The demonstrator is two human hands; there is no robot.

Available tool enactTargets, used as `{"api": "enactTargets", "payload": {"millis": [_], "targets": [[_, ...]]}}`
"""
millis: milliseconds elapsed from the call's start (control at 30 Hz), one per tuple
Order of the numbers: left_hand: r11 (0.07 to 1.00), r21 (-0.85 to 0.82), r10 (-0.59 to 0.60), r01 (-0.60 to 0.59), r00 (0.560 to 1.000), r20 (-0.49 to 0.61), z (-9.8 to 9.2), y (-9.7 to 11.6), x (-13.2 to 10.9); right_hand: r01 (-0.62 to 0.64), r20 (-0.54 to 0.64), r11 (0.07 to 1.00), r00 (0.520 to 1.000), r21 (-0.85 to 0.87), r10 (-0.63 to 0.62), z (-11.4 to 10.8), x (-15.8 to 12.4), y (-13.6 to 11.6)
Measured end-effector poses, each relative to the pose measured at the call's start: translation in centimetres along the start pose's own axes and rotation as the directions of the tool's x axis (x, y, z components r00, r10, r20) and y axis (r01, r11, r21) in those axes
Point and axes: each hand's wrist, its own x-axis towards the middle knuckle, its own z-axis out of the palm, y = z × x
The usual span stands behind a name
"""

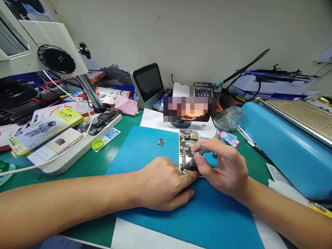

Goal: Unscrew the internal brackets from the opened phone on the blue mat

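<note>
An opened smartphone [185, 147] lies on a blue mat [220, 214], its circuit board and dark inner parts exposed. My left hand [166, 183] holds it at the lower left, fingers bent against its bottom edge and the thumb apart on the mat. Over the right side of the phone, my right hand [225, 166] pinches a small grey tool [203, 150] between thumb and fingertips. Fingers cover most of this tool, and I cannot make out its tip. To the left of the phone rests a small metallic electronic part [160, 142].
Behind the mat stands a lit phone screen [195, 114], partly pixelated. A glass jar [229, 117] and a blue machine [285, 138] are on the right. Boxes [49, 131], a white tray [64, 160] and a microscope arm [52, 48] occupy the left. A smart display [147, 83] stands behind.
</note>
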Motion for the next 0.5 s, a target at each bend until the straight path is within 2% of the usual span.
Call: {"api": "enactTargets", "payload": {"millis": [100,333,500], "targets": [[1.0,-0.004,-0.011,0.011,1.0,0.017,0.1,0.1,0.1,-0.013,0.013,1.0,1.0,0.013,0.013,-0.2,-0.4,0.3],[0.999,-0.02,-0.033,0.034,0.999,0.04,0.2,0.3,0.4,-0.138,-0.019,0.99,0.99,-0.01,0.138,-0.5,-1.3,0.5],[0.999,-0.04,-0.033,0.035,0.998,0.055,0.2,0.3,0.5,-0.188,0.025,0.98,0.982,0.057,0.187,-0.5,-1.5,0.5]]}}
